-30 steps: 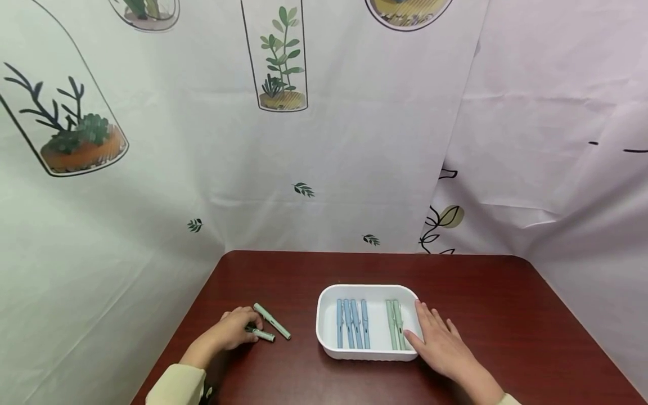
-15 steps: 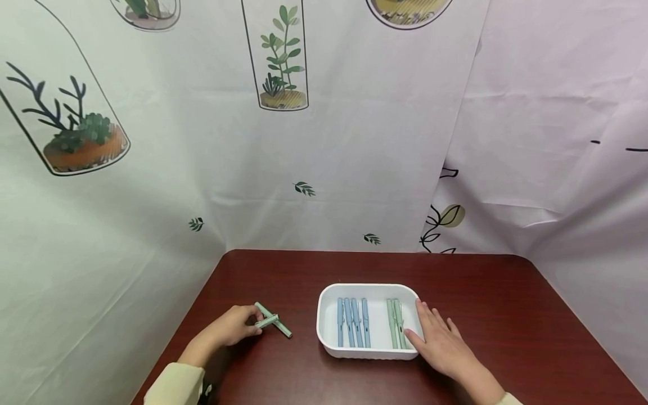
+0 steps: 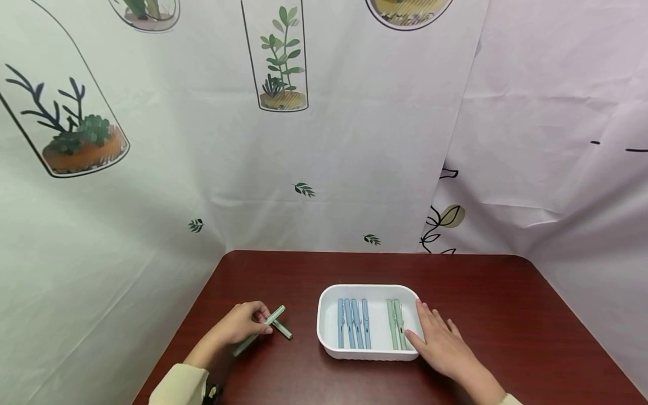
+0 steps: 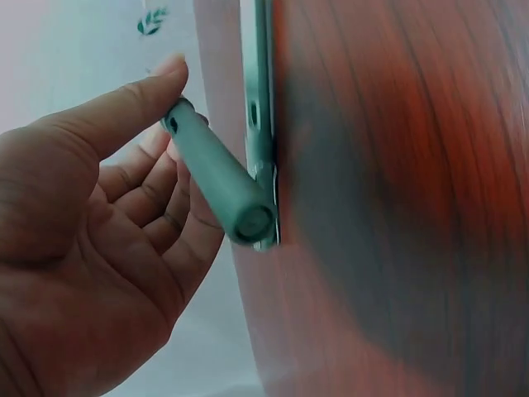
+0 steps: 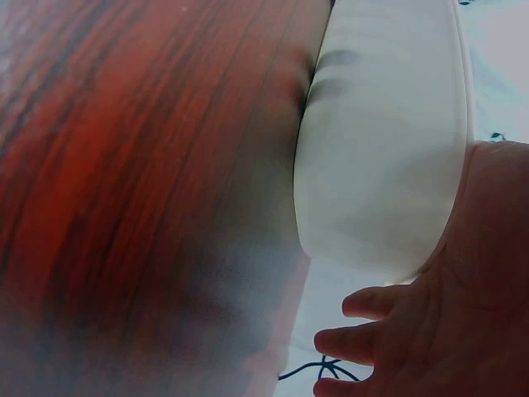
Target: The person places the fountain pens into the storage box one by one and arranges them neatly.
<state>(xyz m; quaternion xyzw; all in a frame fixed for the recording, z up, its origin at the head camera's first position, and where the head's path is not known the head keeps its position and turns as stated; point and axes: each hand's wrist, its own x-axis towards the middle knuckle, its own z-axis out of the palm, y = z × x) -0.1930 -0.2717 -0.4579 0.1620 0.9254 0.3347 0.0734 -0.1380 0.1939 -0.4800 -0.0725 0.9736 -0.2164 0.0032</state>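
Note:
Between thumb and fingers, my left hand (image 3: 243,323) pinches a pale green pen (image 3: 275,314) that slants from lower left to upper right. In the left wrist view, the held pen (image 4: 216,175) points one end toward the camera. A second green pen (image 3: 284,331) lies on the table, partly crossed by the held one in the head view. My right hand (image 3: 440,340) rests, fingers straight, at the right side of a white tray (image 3: 368,355). The right wrist view shows the tray's outer wall (image 5: 388,141) against the palm.
Several blue pens (image 3: 352,323) lie side by side in the tray's left half. Two green pens (image 3: 398,323) lie near its right side. The dark red table (image 3: 298,377) meets a printed white cloth (image 3: 354,157) behind.
My left hand has lifted the green pen and turned it, so its right end swings from pointing down-right to up-right. The right hand and tray stay put.

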